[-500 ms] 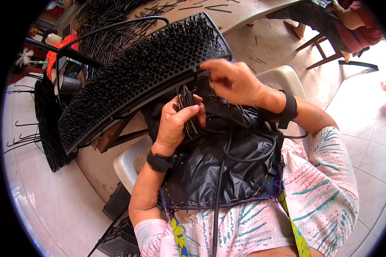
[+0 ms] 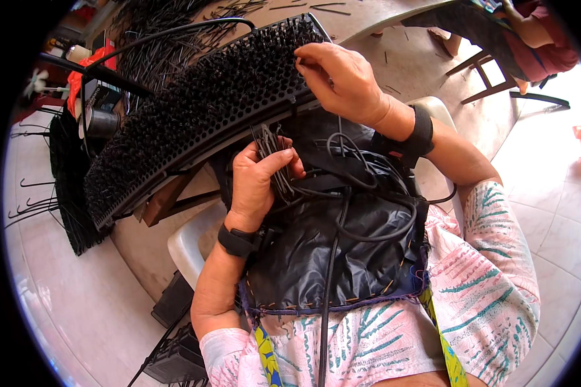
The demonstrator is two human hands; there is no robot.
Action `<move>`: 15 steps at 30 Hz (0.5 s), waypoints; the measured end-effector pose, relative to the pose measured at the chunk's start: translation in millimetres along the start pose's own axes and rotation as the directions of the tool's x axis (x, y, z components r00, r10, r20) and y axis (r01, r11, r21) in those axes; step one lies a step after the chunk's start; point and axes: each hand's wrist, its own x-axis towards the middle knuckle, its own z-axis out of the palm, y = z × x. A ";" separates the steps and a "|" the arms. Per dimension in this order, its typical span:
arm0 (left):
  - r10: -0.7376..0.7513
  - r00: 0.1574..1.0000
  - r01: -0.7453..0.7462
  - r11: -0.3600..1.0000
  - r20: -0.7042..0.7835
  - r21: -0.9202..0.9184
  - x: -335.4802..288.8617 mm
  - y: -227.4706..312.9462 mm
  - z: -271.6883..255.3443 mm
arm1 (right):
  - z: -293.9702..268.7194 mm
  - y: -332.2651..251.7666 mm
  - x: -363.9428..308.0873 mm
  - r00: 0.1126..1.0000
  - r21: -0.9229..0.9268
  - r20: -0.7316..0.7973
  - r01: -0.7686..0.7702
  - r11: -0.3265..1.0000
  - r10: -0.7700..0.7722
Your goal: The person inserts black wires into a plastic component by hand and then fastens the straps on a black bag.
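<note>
My left hand [image 2: 257,177] is closed around a bundle of thin dark strips [image 2: 268,143], held upright below the front edge of a curved black panel. That panel [image 2: 235,122] is full of round holes. Black bristle-like tufts [image 2: 193,90] fill most of them, while the rows along the near edge are bare holes. Over the panel's right end, my right hand [image 2: 348,84] pinches with thumb and forefinger at the tufts. Whatever lies between those fingertips is too small to make out. A black apron [image 2: 303,271] covers my lap.
Loose black strips [image 2: 155,32] lie heaped on the table behind the panel. A metal cup [image 2: 102,122] and a red bag [image 2: 76,90] stand left. Black cables [image 2: 374,242] cross my lap. Another person [image 2: 529,39] sits at the far right, near a wooden stool [image 2: 481,77].
My right hand has moved up and away from me, from the panel's front edge to the tufts, and its fingers now pinch. The left hand, still holding the bundle, has shifted slightly left.
</note>
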 end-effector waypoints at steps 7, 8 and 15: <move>-0.019 1.000 0.020 1.000 0.009 -0.021 2.0 -0.7 -2.5 | 14.2 12.2 -14.4 0.993 -0.013 0.082 0.087 0.996 -0.086; -0.021 1.000 0.021 0.999 0.024 -0.027 2.8 -1.5 -3.5 | 19.0 17.6 -16.7 0.992 -0.009 0.067 0.111 0.994 -0.111; -0.020 1.000 0.020 0.999 0.008 -0.035 2.6 -1.4 -4.8 | 10.9 16.6 9.5 0.965 0.103 0.258 0.014 0.995 -0.040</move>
